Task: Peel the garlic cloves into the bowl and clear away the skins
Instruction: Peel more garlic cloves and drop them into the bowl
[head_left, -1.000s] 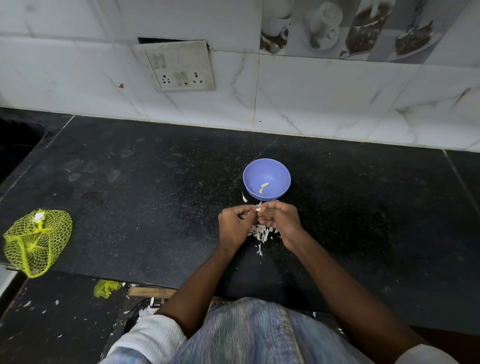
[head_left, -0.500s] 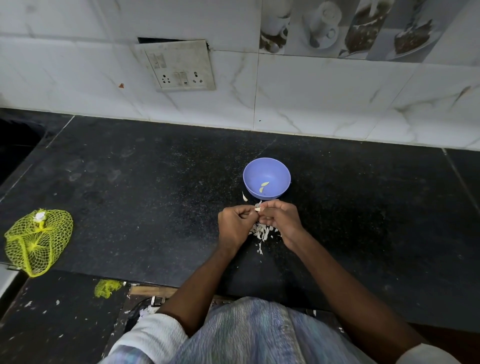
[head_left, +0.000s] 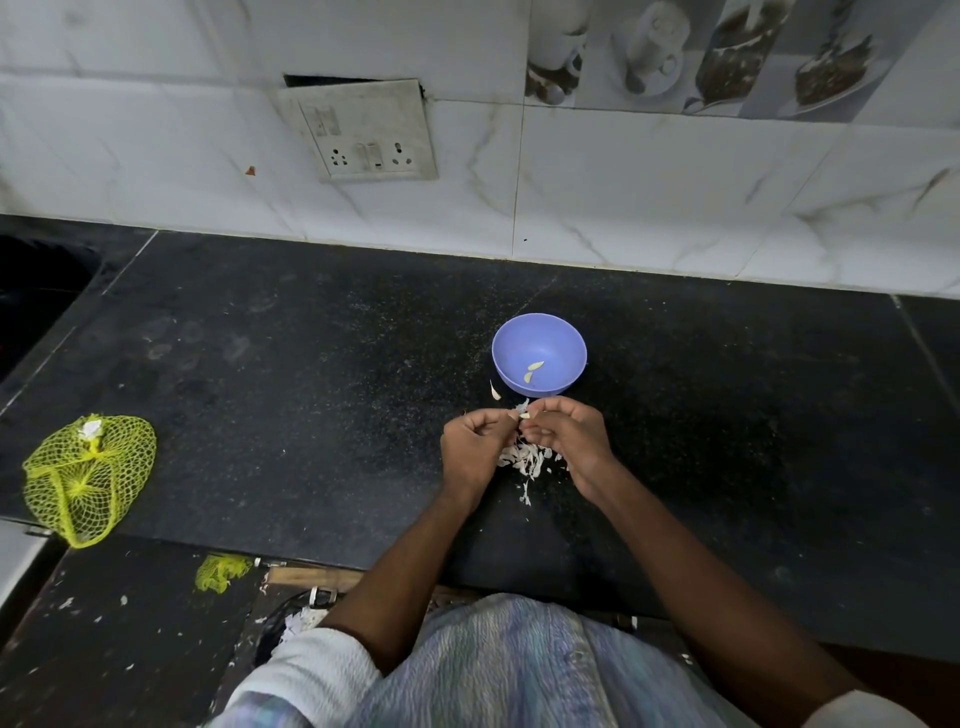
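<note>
Two hands peel a garlic clove just in front of a blue bowl on a black tabletop.

The left hand (head_left: 475, 441) and right hand (head_left: 569, 431) meet fingertip to fingertip, their curled fingers pinched together on one pale garlic clove (head_left: 523, 414); it is too small to tell its long axis or which way it points. Under the hands a heap of white skins (head_left: 524, 460) lies on the tabletop (head_left: 291, 374). The bowl (head_left: 563, 338) holds two peeled cloves (head_left: 532, 370), long axes slanting up to the right. A loose clove (head_left: 495, 391) lies left of the bowl. A yellow net bag (head_left: 88, 478) sits far left.
</note>
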